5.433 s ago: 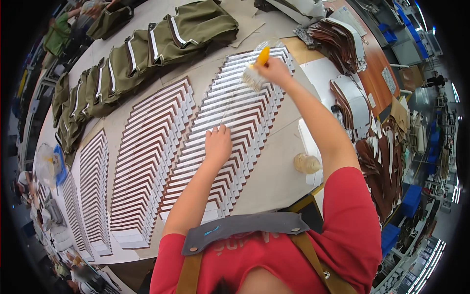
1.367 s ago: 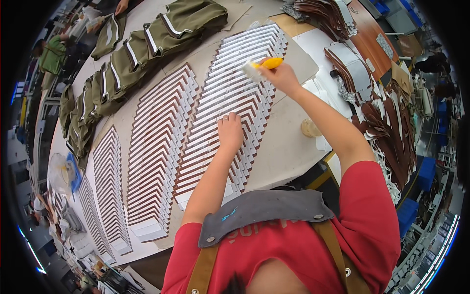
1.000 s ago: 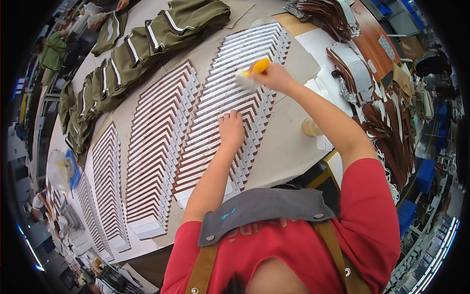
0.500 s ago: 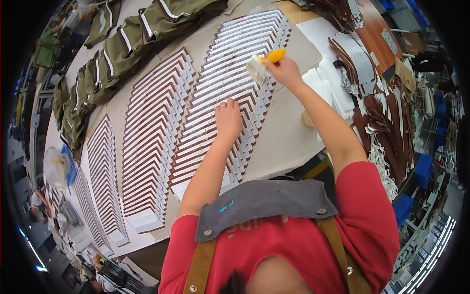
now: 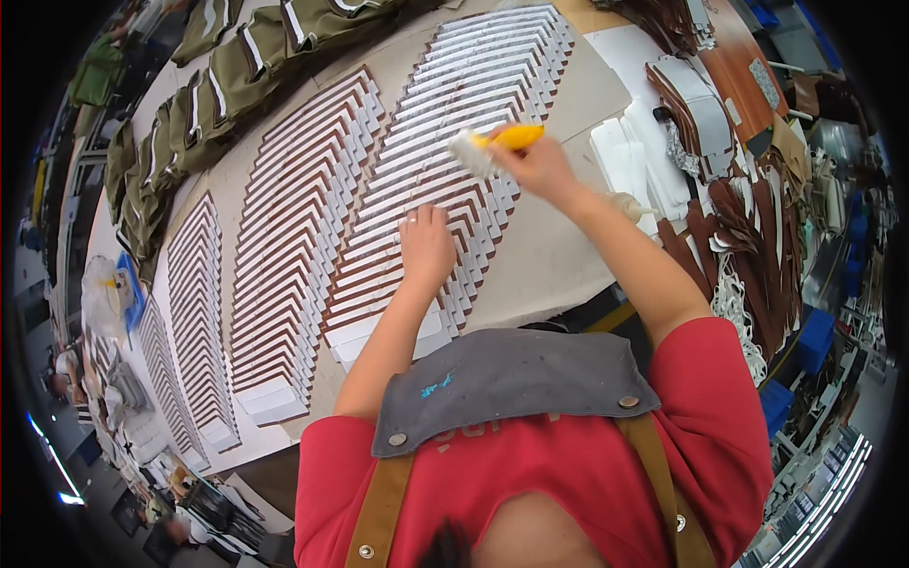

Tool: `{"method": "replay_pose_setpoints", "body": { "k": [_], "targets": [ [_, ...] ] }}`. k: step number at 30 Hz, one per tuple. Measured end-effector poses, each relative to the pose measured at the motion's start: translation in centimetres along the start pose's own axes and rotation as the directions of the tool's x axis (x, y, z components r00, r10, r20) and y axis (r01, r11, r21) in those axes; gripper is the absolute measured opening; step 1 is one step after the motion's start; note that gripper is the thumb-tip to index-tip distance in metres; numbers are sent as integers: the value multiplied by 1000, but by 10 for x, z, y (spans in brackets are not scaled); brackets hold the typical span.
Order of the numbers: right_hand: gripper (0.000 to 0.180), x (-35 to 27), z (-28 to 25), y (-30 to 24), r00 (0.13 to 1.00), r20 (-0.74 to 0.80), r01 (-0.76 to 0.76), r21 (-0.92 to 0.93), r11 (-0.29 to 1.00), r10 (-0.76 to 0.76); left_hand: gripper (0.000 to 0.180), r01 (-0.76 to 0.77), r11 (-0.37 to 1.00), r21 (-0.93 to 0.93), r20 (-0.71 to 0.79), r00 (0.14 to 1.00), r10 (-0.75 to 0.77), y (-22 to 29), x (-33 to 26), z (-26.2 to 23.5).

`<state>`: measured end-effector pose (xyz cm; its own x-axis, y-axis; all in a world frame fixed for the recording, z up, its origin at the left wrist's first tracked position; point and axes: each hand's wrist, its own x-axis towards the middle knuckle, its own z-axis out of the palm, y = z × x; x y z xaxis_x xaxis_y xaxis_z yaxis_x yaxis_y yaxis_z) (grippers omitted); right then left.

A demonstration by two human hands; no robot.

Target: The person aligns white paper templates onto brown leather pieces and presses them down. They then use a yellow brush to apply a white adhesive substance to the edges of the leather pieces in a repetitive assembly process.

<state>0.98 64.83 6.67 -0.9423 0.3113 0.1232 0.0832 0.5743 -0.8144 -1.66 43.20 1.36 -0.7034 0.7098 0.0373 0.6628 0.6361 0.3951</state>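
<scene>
My right hand (image 5: 543,170) grips the yellow handle of a wide paintbrush (image 5: 516,138). Its pale bristles, blurred by motion, are over the upper middle of a long row of overlapping strips (image 5: 464,99). These strips are white on top with brown edges, bent like chevrons. Lower on the same row rests my left hand (image 5: 428,250), its fingers laid on the strips and holding nothing. To the left are another strip row (image 5: 294,246) and a narrower one (image 5: 201,312), fanned the same way.
Olive-green fabric pieces (image 5: 227,90) with white bands line the far left of the table (image 5: 559,270). White flat pieces (image 5: 653,170), brown strips (image 5: 734,227) and white cord (image 5: 739,317) lie at right. A blue tray (image 5: 133,293) with a plastic bag is at left.
The brush has moved left and a little nearer along the strips, its handle now lying flatter. My left hand stays on the row, shifted slightly left in the picture. The whole view has shifted a little.
</scene>
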Motion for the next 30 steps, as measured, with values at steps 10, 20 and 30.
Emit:
{"method": "replay_pose_setpoints", "body": {
  "k": [10, 20, 30],
  "targets": [
    [26, -19, 15, -5, 999, 30, 47, -49, 998, -45, 31, -38, 993, 108, 56, 998, 32, -4, -30, 19],
    [23, -44, 24, -25, 999, -50, -12, 58, 998, 15, 26, 86, 995, -53, -101, 991, -91, -11, -108, -8],
    [16, -61, 45, -19, 983, -133, 127, 17, 992, -124, 31, 152, 986, 68, -66, 987, -147, -25, -177, 14]
  ]
}}
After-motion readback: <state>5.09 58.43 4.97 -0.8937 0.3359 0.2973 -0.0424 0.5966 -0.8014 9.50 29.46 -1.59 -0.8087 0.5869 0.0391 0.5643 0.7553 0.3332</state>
